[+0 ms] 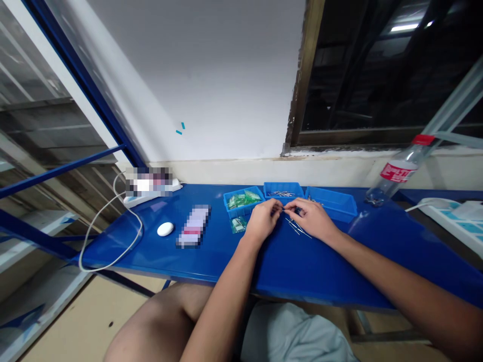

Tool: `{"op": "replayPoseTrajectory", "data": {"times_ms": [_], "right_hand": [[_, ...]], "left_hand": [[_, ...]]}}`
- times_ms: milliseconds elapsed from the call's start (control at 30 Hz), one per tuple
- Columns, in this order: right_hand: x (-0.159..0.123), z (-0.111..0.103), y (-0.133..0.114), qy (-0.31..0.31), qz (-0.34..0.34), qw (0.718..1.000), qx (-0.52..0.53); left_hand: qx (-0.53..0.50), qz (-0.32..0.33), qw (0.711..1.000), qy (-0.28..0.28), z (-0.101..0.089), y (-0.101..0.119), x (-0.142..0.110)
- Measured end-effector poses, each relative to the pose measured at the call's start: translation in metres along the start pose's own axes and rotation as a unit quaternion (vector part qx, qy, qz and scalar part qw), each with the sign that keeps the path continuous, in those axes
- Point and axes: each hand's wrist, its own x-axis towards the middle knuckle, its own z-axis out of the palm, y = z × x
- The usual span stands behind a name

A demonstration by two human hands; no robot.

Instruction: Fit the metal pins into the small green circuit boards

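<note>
My left hand (263, 219) and my right hand (316, 217) meet over the blue table, fingertips pinched close together. Something small and dark is between them, too small to name. Thin metal pins (297, 227) lie loose on the table under my right hand. Behind my hands, a blue bin (284, 196) holds more metal pins. To its left is a blue bin (236, 213) of small green packets, and one green packet (238, 225) lies in front of it near my left wrist. A third blue bin (335, 207) stands behind my right hand, its contents partly hidden.
On the blue table (302, 274), a blurred-out phone-like object (194, 226) and a white oval case (165, 229) lie left. Farther left are a white power strip (151, 196) and a looping cable (88, 239). A red-capped plastic bottle (400, 171) leans at right.
</note>
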Motion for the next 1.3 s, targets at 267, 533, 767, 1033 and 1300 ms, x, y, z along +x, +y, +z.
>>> {"op": "replayPoseTrajectory", "data": {"times_ms": [267,533,767,1033,1300], "right_hand": [[-0.001,0.002,0.002,-0.005,-0.031,0.999,-0.022],[0.001,0.001,0.009,-0.004,-0.07,0.996,-0.053],[-0.001,0.004,0.01,-0.017,-0.047,0.998,-0.031],[-0.002,-0.002,-0.008,0.022,0.003,1.0,0.015],[-0.002,0.002,-0.003,0.022,0.006,0.999,0.025]], "left_hand": [[-0.11,-0.025,0.992,0.06,0.001,0.005,0.002],[-0.103,-0.03,0.992,0.059,0.0,0.006,0.001],[-0.142,-0.033,0.987,0.067,0.001,0.006,0.003],[-0.126,-0.082,0.989,0.018,-0.004,0.013,-0.001],[-0.184,-0.09,0.979,0.005,-0.001,0.009,0.0]]}}
